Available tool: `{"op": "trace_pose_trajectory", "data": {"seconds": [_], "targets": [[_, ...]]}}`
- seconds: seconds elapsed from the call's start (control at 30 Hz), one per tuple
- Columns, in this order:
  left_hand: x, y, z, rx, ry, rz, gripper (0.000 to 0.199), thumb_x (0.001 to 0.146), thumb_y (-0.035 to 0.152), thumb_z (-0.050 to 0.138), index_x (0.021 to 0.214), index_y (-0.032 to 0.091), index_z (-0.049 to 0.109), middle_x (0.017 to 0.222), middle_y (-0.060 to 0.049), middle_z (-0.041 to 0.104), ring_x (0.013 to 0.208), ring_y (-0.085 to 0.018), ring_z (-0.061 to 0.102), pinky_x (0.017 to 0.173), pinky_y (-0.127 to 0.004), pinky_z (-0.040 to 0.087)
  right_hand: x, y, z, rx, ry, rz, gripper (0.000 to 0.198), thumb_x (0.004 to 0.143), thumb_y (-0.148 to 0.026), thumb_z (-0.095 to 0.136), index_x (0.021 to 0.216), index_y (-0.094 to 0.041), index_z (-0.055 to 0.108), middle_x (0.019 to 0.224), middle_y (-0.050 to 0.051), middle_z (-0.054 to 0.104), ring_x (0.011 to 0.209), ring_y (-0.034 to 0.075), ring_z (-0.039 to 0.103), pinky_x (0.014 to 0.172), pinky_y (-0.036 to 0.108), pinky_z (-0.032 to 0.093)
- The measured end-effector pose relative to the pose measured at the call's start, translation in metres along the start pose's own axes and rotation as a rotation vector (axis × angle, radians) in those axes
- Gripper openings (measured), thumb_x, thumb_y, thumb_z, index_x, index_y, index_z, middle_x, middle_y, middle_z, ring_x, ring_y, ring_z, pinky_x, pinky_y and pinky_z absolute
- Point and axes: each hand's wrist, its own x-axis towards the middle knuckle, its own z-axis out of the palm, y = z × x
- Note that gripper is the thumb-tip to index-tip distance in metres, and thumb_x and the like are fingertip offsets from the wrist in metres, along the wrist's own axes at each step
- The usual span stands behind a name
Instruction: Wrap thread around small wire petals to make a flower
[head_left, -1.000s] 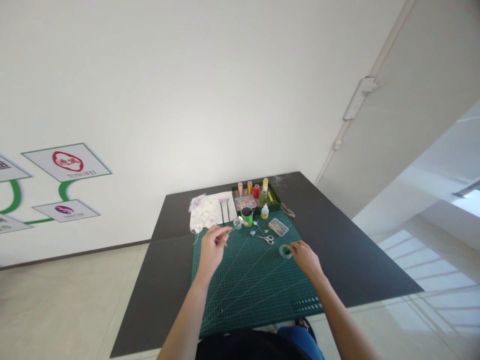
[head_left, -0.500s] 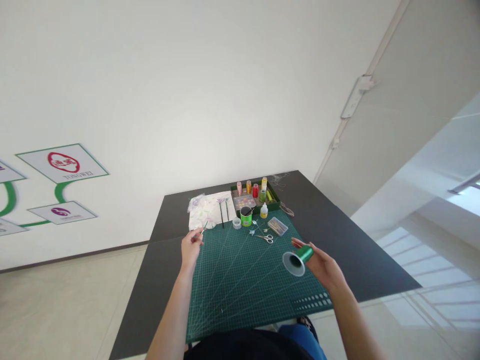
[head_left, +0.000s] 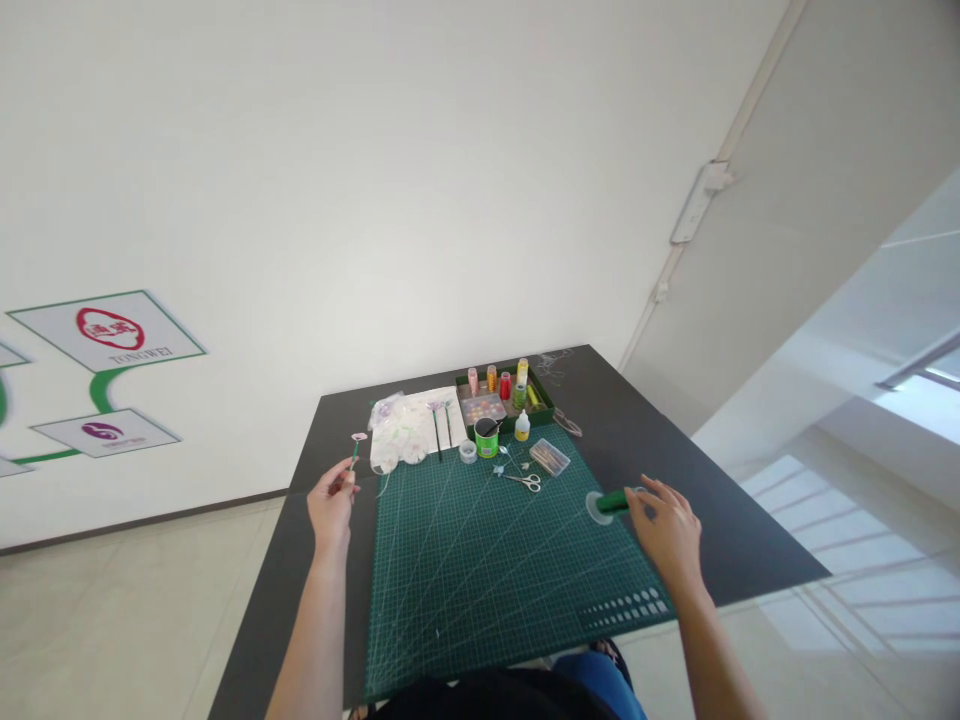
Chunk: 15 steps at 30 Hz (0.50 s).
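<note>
A white wall [head_left: 375, 180] with green-lined signs low on its left side rises behind a dark table [head_left: 720, 540], and pale floor tiles show on either side. A green cutting mat [head_left: 480, 580] covers the middle of the table.

At the left edge of the mat, over the dark tabletop, the left hand [head_left: 330, 505] pinches a thin green stem [head_left: 355, 455] between narrowly closed fingertips; the stem stands nearly upright, with a small pale flower at its top. Just right of it, at the far end of the mat, lie a clear plastic bag [head_left: 401, 435], a green cup [head_left: 486, 437], small scissors [head_left: 527, 481] and a clear box [head_left: 550, 456], with a green tray of thread spools [head_left: 504, 390] behind them (the spools are too small to tell apart beyond colour).

At the mat's right edge, the right hand [head_left: 667, 530] closes its fingers around a green thread spool [head_left: 611, 501], held on its side with its pale flared end pointing left.
</note>
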Motion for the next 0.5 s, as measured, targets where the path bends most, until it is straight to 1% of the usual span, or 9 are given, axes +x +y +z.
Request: {"op": "trace_pose_trajectory", "data": {"seconds": [0.07, 0.13, 0.2, 0.27, 0.3, 0.33, 0.4, 0.43, 0.5], "targets": [[0.002, 0.006, 0.000, 0.007, -0.002, 0.022, 0.052, 0.056, 0.037, 0.074, 0.101, 0.012, 0.077, 0.068, 0.001, 0.056, 0.053, -0.009, 0.051, 0.042, -0.019, 0.031, 0.007, -0.001, -0.012, -0.032, -0.059, 0.005, 0.039, 0.080, -0.052, 0.056, 0.064, -0.022, 0.075, 0.113, 0.015, 0.074, 0.122, 0.040, 0.055, 0.105, 0.059, 0.037], [0.002, 0.010, 0.001, -0.005, 0.001, 0.031, 0.051, 0.057, 0.038, 0.075, 0.101, 0.012, 0.076, 0.068, 0.002, 0.056, 0.053, -0.008, 0.051, 0.042, -0.018, 0.031, 0.011, -0.006, -0.022, 0.100, -0.124, 0.098, 0.034, 0.074, -0.051, 0.060, 0.059, -0.023, 0.073, 0.102, 0.014, 0.077, 0.112, 0.040, 0.061, 0.103, 0.056, 0.041], [0.000, 0.011, 0.002, -0.014, -0.008, 0.039, 0.051, 0.057, 0.037, 0.075, 0.101, 0.012, 0.076, 0.069, 0.002, 0.056, 0.053, -0.008, 0.050, 0.041, -0.018, 0.031, 0.013, -0.015, -0.027, 0.356, -0.201, 0.254, 0.031, 0.070, -0.050, 0.065, 0.064, -0.021, 0.076, 0.100, 0.014, 0.078, 0.107, 0.039, 0.064, 0.101, 0.053, 0.044], [-0.003, 0.011, 0.004, -0.016, -0.026, 0.047, 0.050, 0.058, 0.036, 0.075, 0.102, 0.013, 0.076, 0.070, 0.002, 0.056, 0.053, -0.008, 0.051, 0.042, -0.018, 0.031, 0.014, -0.024, -0.028, 0.692, -0.237, 0.427, 0.031, 0.072, -0.048, 0.068, 0.076, -0.020, 0.079, 0.107, 0.014, 0.077, 0.114, 0.038, 0.063, 0.101, 0.051, 0.047], [-0.004, 0.011, 0.004, -0.017, -0.032, 0.048, 0.049, 0.058, 0.035, 0.075, 0.102, 0.013, 0.076, 0.070, 0.002, 0.056, 0.053, -0.008, 0.051, 0.042, -0.018, 0.032, 0.014, -0.028, -0.027, 0.877, -0.234, 0.509, 0.031, 0.072, -0.048, 0.068, 0.074, -0.019, 0.077, 0.109, 0.015, 0.077, 0.113, 0.038, 0.065, 0.098, 0.052, 0.050], [-0.005, 0.011, 0.005, -0.019, -0.034, 0.046, 0.049, 0.058, 0.035, 0.076, 0.102, 0.013, 0.076, 0.070, 0.002, 0.056, 0.053, -0.008, 0.050, 0.042, -0.018, 0.032, 0.013, -0.032, -0.026, 1.032, -0.233, 0.565, 0.030, 0.073, -0.048, 0.067, 0.076, -0.019, 0.077, 0.110, 0.015, 0.076, 0.113, 0.037, 0.065, 0.097, 0.053, 0.051], [-0.006, 0.010, 0.005, -0.022, -0.028, 0.042, 0.048, 0.058, 0.035, 0.076, 0.101, 0.013, 0.076, 0.070, 0.002, 0.057, 0.052, -0.007, 0.050, 0.042, -0.019, 0.032, 0.013, -0.037, -0.022, 1.241, -0.194, 0.607, 0.025, 0.077, -0.047, 0.066, 0.079, -0.023, 0.074, 0.110, 0.011, 0.077, 0.115, 0.035, 0.065, 0.097, 0.055, 0.053], [-0.006, 0.010, 0.005, -0.023, -0.026, 0.041, 0.048, 0.058, 0.035, 0.076, 0.101, 0.013, 0.076, 0.070, 0.002, 0.057, 0.051, -0.008, 0.050, 0.042, -0.019, 0.032, 0.013, -0.038, -0.019, 1.288, -0.158, 0.599, 0.023, 0.079, -0.048, 0.066, 0.080, -0.025, 0.072, 0.109, 0.008, 0.077, 0.117, 0.033, 0.065, 0.097, 0.056, 0.052], [-0.005, 0.011, 0.004, -0.023, -0.019, 0.044, 0.047, 0.058, 0.034, 0.076, 0.100, 0.013, 0.077, 0.069, 0.002, 0.057, 0.051, -0.008, 0.050, 0.042, -0.019, 0.032, 0.012, -0.039, -0.015, 1.262, -0.044, 0.550, 0.024, 0.082, -0.050, 0.066, 0.079, -0.026, 0.070, 0.108, 0.006, 0.077, 0.120, 0.031, 0.063, 0.098, 0.055, 0.052]]}}
